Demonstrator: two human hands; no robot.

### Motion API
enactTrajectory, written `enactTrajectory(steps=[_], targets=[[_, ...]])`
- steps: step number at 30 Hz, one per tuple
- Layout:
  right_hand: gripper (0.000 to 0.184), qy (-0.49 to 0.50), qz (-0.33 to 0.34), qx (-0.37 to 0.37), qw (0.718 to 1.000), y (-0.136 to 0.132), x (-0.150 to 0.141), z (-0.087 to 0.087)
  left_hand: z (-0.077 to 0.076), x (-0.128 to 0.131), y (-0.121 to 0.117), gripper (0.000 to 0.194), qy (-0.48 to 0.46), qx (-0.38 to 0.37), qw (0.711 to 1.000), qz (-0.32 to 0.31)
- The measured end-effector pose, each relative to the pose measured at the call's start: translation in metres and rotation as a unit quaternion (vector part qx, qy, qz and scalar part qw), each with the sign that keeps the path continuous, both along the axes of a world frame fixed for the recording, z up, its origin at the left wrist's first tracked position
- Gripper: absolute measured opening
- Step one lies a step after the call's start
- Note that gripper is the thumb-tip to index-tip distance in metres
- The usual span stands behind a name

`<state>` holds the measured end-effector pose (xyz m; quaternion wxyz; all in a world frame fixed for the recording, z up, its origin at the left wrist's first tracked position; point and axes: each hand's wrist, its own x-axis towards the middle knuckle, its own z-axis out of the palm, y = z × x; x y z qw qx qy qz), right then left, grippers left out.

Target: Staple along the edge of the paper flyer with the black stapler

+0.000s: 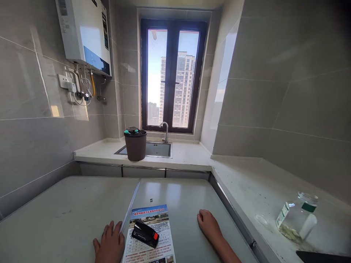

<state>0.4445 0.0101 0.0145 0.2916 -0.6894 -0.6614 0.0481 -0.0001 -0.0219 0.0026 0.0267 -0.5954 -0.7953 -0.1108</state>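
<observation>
My left hand (109, 242) lies palm down on the pale folding table, fingers spread, at the left edge of a printed flyer (149, 252). On that flyer, tilted to the right, rests a glossy black device like a small stapler (144, 234) with a red-orange patch at one end. Beyond the flyer's top edge are tiny dark metal pieces (151, 200), perhaps staples. To the right, apart from the flyer, my right hand (208, 223) rests on the table with its fingers curled in; nothing shows in it. Neither hand touches the black device.
A glass jar (297, 219) and its clear lid (261, 219) are on the right counter (246, 175), near a dark flat object (320, 256). Ahead, a brown bucket (135, 146) stands at the sink (159, 149) by a faucet (165, 132). A seam (133, 197) divides the table.
</observation>
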Motion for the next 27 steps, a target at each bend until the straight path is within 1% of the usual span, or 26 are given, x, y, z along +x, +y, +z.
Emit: enactTrajectory(steps=[2,4,7,10,16,22,27], targets=[[0.027,-0.025,-0.018,-0.017,0.999,-0.012,0.025,-0.003,-0.001,0.000,0.000,0.051,0.005,0.001,1.000,-0.002],[0.029,-0.077,-0.053,-0.021,0.995,-0.024,0.037,-0.010,-0.001,0.000,0.001,0.051,0.009,0.001,1.000,-0.003],[0.027,-0.154,-0.086,0.007,0.984,-0.035,0.036,-0.024,-0.002,0.000,0.002,0.051,0.013,0.000,1.000,0.001],[0.027,-0.176,-0.086,0.010,0.981,-0.038,0.030,-0.031,-0.004,-0.001,0.004,0.050,0.013,-0.010,1.000,0.006],[0.026,-0.168,-0.079,0.004,0.983,-0.036,0.030,-0.029,-0.011,-0.003,0.005,0.050,0.014,0.001,1.000,0.007],[0.030,-0.144,-0.070,-0.016,0.987,-0.039,0.030,-0.027,-0.010,-0.002,0.004,0.050,0.000,0.006,1.000,0.002],[0.030,-0.152,-0.075,-0.007,0.986,-0.041,0.028,-0.024,-0.010,-0.002,0.003,0.050,0.004,-0.002,1.000,-0.001]])
